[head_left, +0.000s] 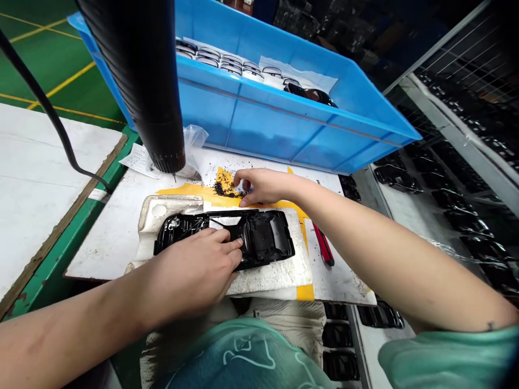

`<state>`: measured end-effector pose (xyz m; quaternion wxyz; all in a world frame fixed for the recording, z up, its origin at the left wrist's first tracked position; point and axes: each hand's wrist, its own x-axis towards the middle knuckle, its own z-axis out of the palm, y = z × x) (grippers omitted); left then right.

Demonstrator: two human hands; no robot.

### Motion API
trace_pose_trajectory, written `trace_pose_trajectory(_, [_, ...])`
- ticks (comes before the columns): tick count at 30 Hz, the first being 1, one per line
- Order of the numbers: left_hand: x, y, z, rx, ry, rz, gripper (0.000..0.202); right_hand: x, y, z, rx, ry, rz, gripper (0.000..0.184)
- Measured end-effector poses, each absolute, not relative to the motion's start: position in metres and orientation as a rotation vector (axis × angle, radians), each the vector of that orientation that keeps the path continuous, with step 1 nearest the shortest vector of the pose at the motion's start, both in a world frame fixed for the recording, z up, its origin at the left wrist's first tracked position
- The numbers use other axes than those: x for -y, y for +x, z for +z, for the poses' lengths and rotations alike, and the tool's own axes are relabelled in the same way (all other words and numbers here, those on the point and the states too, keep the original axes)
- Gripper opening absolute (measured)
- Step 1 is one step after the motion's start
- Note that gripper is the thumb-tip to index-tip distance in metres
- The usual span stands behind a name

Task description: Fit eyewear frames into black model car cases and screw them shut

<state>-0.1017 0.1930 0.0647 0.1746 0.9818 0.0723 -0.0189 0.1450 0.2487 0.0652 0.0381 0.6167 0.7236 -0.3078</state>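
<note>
A long black plastic housing (pixel 263 237) lies on a white foam pad (pixel 275 275) on a white board. My left hand (pixel 198 270) rests on the housing's near edge, fingers pressed flat on it, holding it down. My right hand (pixel 259 186) reaches beyond the housing to a heap of small black screws (pixel 224 188) on yellow tape, with its fingertips pinched together at the heap. What the fingertips hold is too small to make out.
A black powered screwdriver (pixel 141 81) hangs over the board at the left, its cable (pixel 48 113) trailing left. Behind stands a blue crate (pixel 284 124) with bagged parts. A red-handled tool (pixel 323 244) lies right of the pad. Black housings (pixel 466 216) fill racks at the right.
</note>
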Motion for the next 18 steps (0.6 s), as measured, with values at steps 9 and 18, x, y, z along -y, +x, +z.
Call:
trace_pose_trajectory(9, [-0.194,-0.104,0.057,-0.08,2.816,0.058,0.024,-0.252,0.134,0.059,-2.209,1.774,-0.898,0.011])
trace_pose_trajectory(18, [-0.194,-0.103,0.059,-0.177,2.805,-0.017,0.026,-0.245,0.125,0.064,-2.319,1.963,-0.747,0.004])
